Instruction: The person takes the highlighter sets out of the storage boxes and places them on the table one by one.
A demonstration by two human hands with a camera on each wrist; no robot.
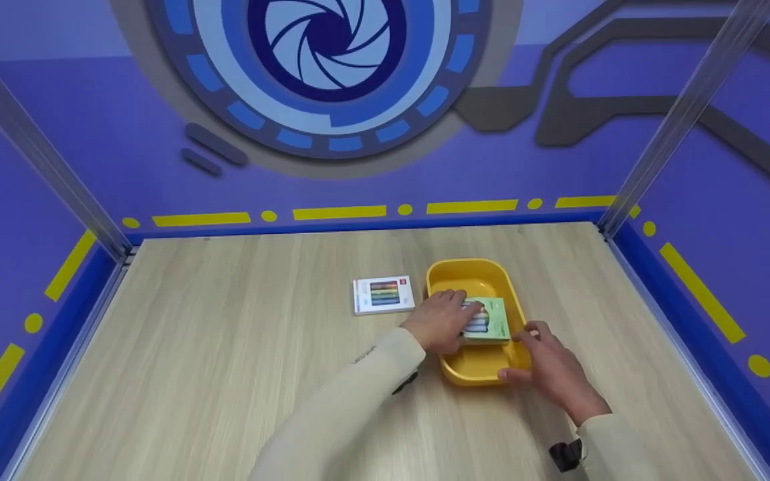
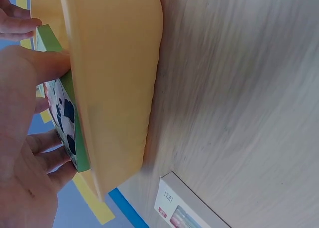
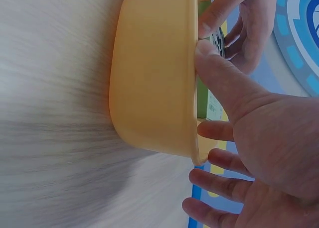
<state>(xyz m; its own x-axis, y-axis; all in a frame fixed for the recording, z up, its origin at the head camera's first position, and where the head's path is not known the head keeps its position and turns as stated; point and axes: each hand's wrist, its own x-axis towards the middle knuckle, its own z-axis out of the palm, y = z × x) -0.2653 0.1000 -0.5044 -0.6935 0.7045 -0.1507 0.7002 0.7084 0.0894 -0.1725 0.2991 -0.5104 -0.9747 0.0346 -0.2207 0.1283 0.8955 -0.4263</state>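
A yellow plastic tray [image 1: 468,270] with rounded corners stands on the table. My left hand [image 1: 440,321] holds a flat green box [image 1: 496,321], printed with coloured sticks and a panda picture, across the tray. In the left wrist view the thumb lies on one edge of the green box [image 2: 79,133] and the fingertips reach its opposite side. Around the tray's near right corner is my right hand [image 1: 555,371], its thumb at the rim and its other fingers spread. The right wrist view shows that thumb close to the left hand's thumb. Part of the green box is hidden beneath the left hand.
Left of the tray lies a flat white box [image 1: 383,294] with a row of coloured sticks pictured on it. The wooden table [image 1: 238,347] meets blue-purple panels at the back and both sides. Clear posts [image 1: 689,93] rise at the back corners.
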